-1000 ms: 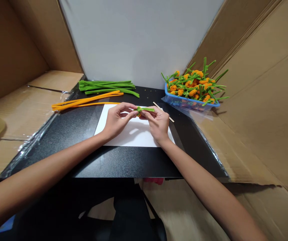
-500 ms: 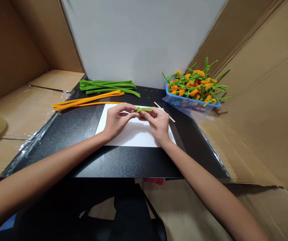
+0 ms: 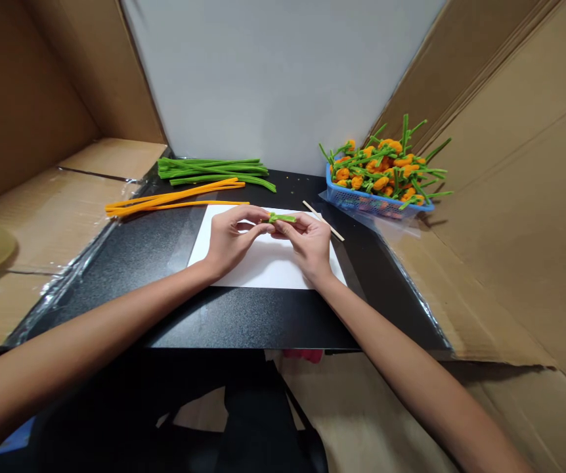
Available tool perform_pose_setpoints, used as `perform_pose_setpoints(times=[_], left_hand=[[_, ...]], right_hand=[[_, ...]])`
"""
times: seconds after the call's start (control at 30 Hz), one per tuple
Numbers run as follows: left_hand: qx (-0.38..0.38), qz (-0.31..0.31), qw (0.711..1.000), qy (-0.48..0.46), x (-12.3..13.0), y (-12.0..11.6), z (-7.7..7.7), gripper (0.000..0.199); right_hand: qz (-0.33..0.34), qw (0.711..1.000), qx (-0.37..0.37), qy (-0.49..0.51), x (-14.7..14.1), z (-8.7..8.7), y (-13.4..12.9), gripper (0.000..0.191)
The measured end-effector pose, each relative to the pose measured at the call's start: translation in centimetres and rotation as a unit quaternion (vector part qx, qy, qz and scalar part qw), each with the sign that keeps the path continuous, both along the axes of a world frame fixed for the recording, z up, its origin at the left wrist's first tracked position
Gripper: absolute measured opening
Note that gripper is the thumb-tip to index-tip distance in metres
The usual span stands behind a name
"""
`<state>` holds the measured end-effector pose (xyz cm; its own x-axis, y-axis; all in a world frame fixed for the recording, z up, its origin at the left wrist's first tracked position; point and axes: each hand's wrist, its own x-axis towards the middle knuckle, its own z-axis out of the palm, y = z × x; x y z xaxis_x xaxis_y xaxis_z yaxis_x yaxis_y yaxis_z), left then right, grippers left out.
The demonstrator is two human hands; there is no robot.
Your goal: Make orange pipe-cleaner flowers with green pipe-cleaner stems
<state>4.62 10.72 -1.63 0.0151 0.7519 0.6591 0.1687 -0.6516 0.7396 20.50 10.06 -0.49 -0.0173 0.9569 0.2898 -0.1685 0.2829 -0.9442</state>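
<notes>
Both my hands meet above a white sheet of paper point(image 3: 263, 263), fingers closed on one small pipe-cleaner flower point(image 3: 283, 219). Its green stem points right, and its orange part is mostly hidden behind my fingers. My left hand point(image 3: 234, 238) pinches it from the left between thumb and fingertips. From the right, my right hand point(image 3: 309, 243) grips it with thumb and fingers near the stem. Just right of that hand lies a thin wooden stick point(image 3: 323, 221), partly on the paper.
Green pipe cleaners point(image 3: 214, 169) lie at the back left of the black table point(image 3: 204, 322), with orange pipe cleaners point(image 3: 174, 199) in front. At the back right, a blue basket point(image 3: 381, 202) holds many orange-and-green flowers. Cardboard walls point(image 3: 524, 184) flank both sides.
The green stem in my fingers has tilted and shifted slightly left and down. Both hands keep nearly the same place and grip.
</notes>
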Motion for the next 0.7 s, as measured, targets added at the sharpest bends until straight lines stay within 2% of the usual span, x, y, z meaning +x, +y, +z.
perform_pose_setpoints(times=[0.2, 0.43, 0.7], left_hand=[[-0.031, -0.013, 0.999, -0.008, -0.1, 0.2, 0.1, 0.022], [-0.071, -0.058, 0.996, -0.015, -0.5, 0.9, 0.4, 0.024], [0.017, -0.017, 0.997, 0.075, -0.6, 0.7, 0.3, 0.026]], right_hand=[[0.015, 1.0, 0.002, -0.016, 0.3, 0.1, 0.3, 0.03], [0.041, 0.999, -0.006, -0.003, 0.9, 0.1, 1.2, 0.025], [0.086, 0.994, 0.031, -0.052, 1.2, 0.4, 1.0, 0.042]])
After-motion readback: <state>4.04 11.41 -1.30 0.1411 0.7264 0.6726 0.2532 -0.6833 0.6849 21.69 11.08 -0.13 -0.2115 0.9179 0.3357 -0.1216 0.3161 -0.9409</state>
